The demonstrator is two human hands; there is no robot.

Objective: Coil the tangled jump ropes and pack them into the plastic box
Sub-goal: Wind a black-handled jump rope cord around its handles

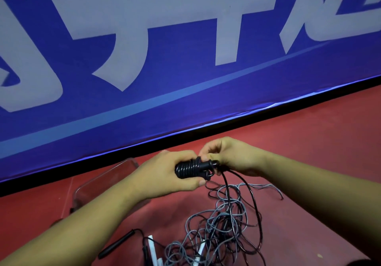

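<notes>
My left hand (165, 173) grips the black jump rope handles (191, 170), which have black rope wound round them in tight turns. My right hand (228, 156) pinches the black rope at the handles' right end. The loose black rope (253, 204) hangs from there down to the floor. A tangle of grey and black jump ropes (218, 226) lies on the red floor below my hands. A clear plastic box (99, 185) stands on the floor to the left, partly hidden behind my left forearm.
A black handle (117, 245) and white handles (152, 249) lie on the floor near the bottom edge. A blue banner (165, 59) with large pale characters stands along the far side, with a black strip at its base. Red floor (309, 142) stretches to the right.
</notes>
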